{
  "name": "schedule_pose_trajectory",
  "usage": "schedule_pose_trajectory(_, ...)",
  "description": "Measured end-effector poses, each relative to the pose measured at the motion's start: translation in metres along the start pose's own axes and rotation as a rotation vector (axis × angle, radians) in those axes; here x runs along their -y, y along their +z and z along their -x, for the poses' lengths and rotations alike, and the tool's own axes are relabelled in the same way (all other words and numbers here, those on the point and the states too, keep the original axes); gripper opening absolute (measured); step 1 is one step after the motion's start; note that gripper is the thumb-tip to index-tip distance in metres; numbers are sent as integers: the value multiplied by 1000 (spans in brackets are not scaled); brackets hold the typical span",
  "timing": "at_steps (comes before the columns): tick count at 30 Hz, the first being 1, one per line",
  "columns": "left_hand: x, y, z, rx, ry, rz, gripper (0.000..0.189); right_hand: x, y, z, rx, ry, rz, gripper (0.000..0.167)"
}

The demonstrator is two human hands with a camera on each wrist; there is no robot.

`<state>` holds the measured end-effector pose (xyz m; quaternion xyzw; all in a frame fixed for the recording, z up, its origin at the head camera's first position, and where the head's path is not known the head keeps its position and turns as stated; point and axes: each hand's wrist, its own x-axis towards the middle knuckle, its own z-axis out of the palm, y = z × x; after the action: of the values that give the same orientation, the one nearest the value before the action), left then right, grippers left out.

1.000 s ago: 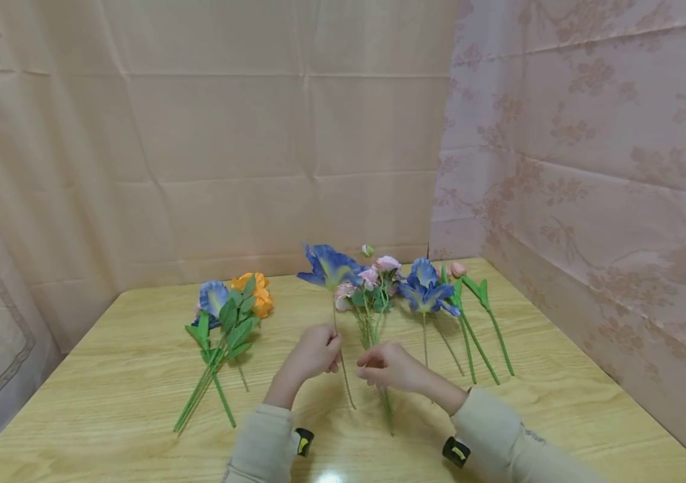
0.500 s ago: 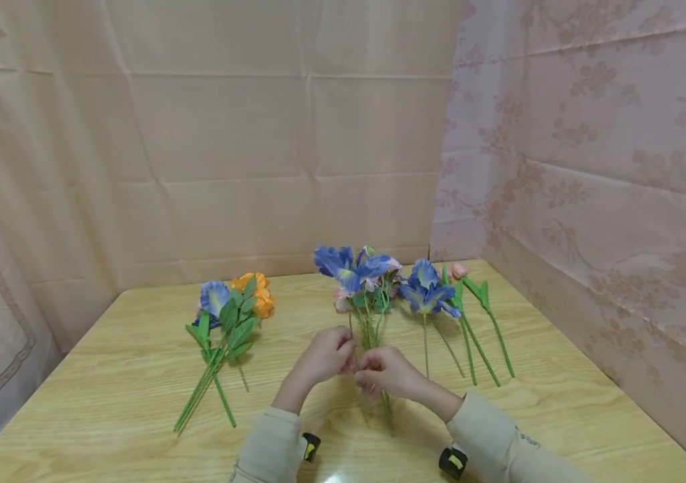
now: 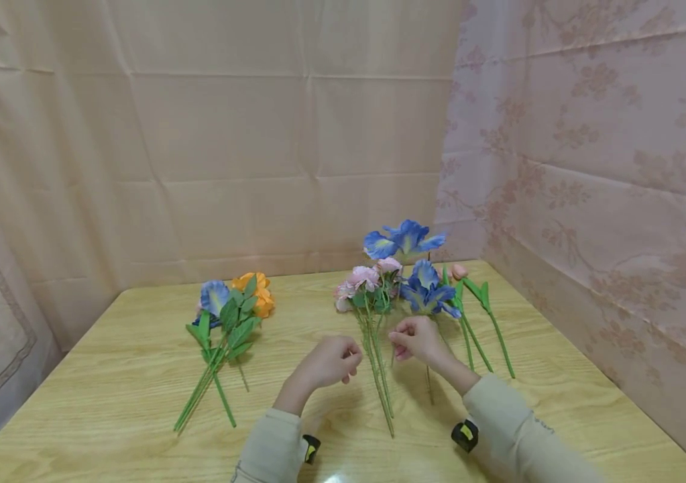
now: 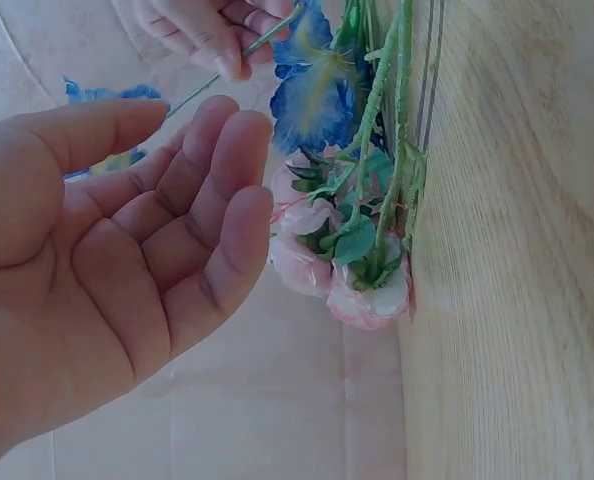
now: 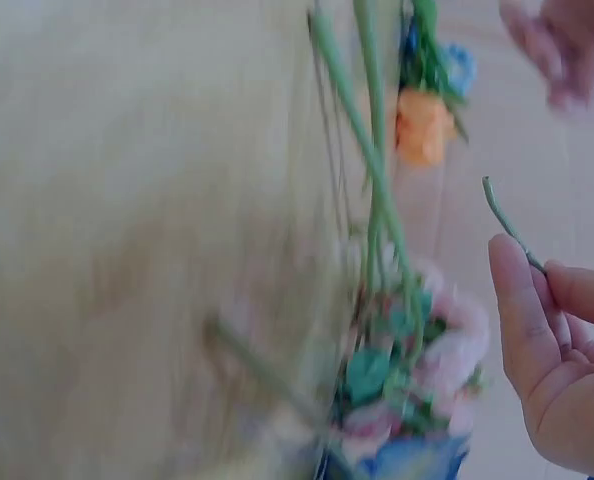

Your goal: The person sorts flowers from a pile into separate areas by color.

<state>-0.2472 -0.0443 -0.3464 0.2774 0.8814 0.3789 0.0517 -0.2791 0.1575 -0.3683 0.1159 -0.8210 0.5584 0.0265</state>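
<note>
In the head view my right hand [image 3: 418,342] pinches the thin stem of a blue iris [image 3: 404,239], its bloom raised behind the table's far edge. In the right wrist view the lower end of that iris stem [image 5: 501,214] sticks out past thumb and fingertips. My left hand [image 3: 327,362] is held left of the pink flowers [image 3: 363,278], fingers loosely bent and palm bare in the left wrist view. Between the two hands run the pink flowers' stems, lying on the table. Another blue iris [image 3: 427,294] lies just beyond my right hand, its stem partly hidden.
On the left of the wooden table [image 3: 137,376] lies a bunch with an orange flower [image 3: 255,292], a blue bloom [image 3: 214,298] and green leaves [image 3: 240,329]. Pink tulips [image 3: 459,270] with green stems lie at the right. Curtains hang behind and on the right.
The iris has gone from my left hand to my right and moved rightward, from over the pink flowers to above the lying iris. My left hand has let go and stays left of the stems.
</note>
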Motion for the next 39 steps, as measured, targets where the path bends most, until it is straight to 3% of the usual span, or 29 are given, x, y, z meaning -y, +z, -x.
schedule_pose_trajectory(4,0,1,0,25,5,-6,15,-10,-19,-10,-58,64,55,11)
schedule_pose_trajectory(11,0,1,1,56,-2,-21,16,-23,-38,-16,-70,184,123,13)
schedule_pose_trajectory(23,1,2,1,81,-8,-44,16,-32,-45,-18,-12,201,267,14)
schedule_pose_trajectory(31,2,2,1,106,-25,-46,16,-35,-42,-15,26,254,276,12)
schedule_pose_trajectory(39,2,2,2,113,-28,-44,15,-36,-42,-15,49,257,287,10)
